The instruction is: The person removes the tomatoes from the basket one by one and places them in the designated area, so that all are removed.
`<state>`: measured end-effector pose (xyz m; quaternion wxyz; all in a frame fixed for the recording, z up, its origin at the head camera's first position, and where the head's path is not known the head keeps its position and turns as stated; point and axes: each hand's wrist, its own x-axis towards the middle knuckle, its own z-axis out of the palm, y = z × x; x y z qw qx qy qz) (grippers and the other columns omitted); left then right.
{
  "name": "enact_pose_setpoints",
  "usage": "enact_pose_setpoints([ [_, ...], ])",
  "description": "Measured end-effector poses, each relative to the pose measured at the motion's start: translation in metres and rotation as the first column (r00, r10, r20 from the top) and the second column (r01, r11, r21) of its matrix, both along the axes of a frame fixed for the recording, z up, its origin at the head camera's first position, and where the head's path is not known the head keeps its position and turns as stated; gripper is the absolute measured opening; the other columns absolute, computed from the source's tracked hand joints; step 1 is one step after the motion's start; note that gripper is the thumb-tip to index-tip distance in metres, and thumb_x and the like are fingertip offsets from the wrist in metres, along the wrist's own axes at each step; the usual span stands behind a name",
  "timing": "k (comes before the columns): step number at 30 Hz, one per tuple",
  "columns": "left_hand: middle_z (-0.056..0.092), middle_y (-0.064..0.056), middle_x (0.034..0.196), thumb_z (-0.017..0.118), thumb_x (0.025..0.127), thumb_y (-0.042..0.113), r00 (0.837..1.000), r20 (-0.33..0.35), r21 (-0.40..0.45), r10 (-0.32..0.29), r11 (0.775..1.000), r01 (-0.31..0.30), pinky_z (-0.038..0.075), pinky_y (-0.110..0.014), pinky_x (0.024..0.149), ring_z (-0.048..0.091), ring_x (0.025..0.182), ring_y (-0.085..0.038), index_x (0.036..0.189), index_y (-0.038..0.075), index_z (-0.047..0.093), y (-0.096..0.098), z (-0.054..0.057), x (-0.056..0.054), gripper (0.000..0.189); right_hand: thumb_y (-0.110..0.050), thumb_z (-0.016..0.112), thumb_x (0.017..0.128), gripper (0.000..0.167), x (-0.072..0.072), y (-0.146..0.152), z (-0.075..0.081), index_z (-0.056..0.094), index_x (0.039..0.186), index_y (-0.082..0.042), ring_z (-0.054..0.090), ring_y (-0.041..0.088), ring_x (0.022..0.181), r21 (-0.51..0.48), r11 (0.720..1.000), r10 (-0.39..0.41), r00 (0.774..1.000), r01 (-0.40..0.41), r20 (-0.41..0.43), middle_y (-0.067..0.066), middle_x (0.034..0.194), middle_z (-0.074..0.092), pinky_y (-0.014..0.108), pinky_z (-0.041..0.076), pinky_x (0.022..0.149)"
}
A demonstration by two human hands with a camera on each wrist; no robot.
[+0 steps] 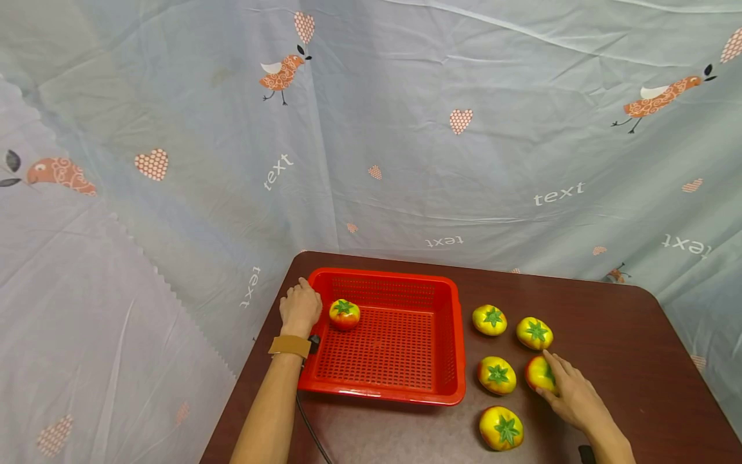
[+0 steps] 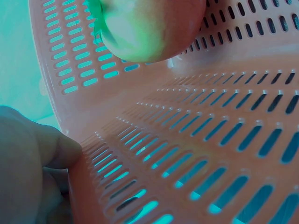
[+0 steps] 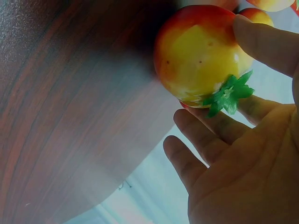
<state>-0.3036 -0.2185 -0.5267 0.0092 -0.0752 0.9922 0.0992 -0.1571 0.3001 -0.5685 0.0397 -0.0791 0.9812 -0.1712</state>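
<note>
At the left end of a red perforated plastic basket (image 1: 382, 275), my left hand (image 1: 300, 308) grips the rim; in the left wrist view its thumb (image 2: 58, 147) lies against the edge. Inside the basket, near that end, sits one yellow-red tomato (image 1: 344, 315) with a green leafy top. To the right of the basket, my right hand (image 1: 575, 394) holds another tomato (image 3: 198, 56) between thumb and fingers, at the table surface. The right wrist view shows the thumb on one side of it and fingers on the other, the lower fingers spread apart.
Several more tomatoes, including one (image 1: 489, 320) at the back and one (image 1: 501, 428) at the front, lie between basket and right hand. Everything stands on a dark brown table (image 1: 614, 322). A patterned curtain (image 1: 406, 129) hangs behind. A black cable (image 1: 310, 428) runs below the left wrist.
</note>
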Motion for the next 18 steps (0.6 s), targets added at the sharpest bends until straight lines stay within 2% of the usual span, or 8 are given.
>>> enact_pose_setpoints([
  [8,0.051,-0.035,0.134,0.042,0.100,0.022,1.000,0.004,0.001,-0.001,1.000,0.001,0.043,-0.058,0.101,0.051,0.121,-0.047,0.143,-0.018,0.029,0.000,0.000,0.000,0.061,-0.020,0.071,0.087,0.073,0.001,0.001,0.001,0.035,0.143,0.009,0.045,0.060,0.118,-0.028,1.000,-0.009,1.000,0.009,0.001,0.040,0.138,0.041,0.072,0.039,0.089],
  [18,0.052,-0.035,0.133,0.043,0.101,0.023,1.000,0.010,-0.007,-0.005,1.000,0.005,0.044,-0.057,0.100,0.051,0.121,-0.046,0.144,-0.018,0.028,0.000,0.001,0.001,0.061,-0.025,0.067,0.092,0.077,-0.009,0.006,0.027,0.026,0.148,0.009,0.039,0.061,0.123,-0.039,0.999,-0.012,0.999,0.010,-0.035,0.040,0.145,0.033,0.074,0.034,0.094],
])
